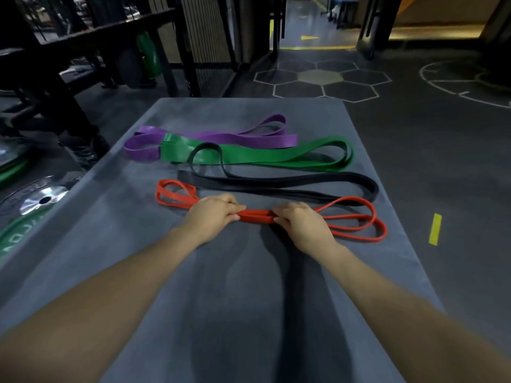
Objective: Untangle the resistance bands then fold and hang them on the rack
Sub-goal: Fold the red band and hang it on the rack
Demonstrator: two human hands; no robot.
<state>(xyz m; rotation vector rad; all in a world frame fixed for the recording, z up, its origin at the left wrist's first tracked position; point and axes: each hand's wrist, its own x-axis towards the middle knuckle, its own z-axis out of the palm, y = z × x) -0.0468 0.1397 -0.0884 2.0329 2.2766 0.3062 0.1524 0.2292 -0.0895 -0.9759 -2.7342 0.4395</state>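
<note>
Green plates (11,172) lie on floor far left; grey mat (138,244) carries four bands; purple band (210,138) farthest, green band (262,154) next, black band (276,183) nearer; left hand (214,214) and right hand (300,219) both grip red band (255,216) mid-length, loops splaying out either side; yellow tape (435,229) marks floor right.

Near half of grey mat (226,286) bare — passable; far half barred by black band (276,183), green band (262,156), purple band (221,138).
</note>
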